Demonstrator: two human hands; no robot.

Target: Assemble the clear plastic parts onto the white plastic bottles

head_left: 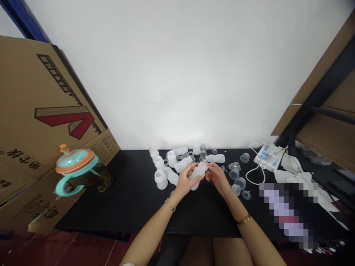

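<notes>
My left hand [183, 183] is wrapped round a frosted white bottle [199, 170], which tilts with its neck up and to the right. At the bottle's neck, the bent fingers of my right hand [219, 179] are pressed together; whatever they pinch is too small to make out. Several similar bottles stand to the left, among them a wide-necked one [161, 181]. Others lie on their sides, such as the bottle [217, 158] behind my right hand. Clear domed caps [240, 183] and a clear nipple-shaped piece [246, 194] lie to the right.
A jug with a teal lid [76, 162] stands at the left of the black table [124, 207], before a large cardboard box [19, 96]. At right lie a white cord [251, 176], a blue-and-white packet [268, 158] and white papers [295, 177]. A white wall rises behind.
</notes>
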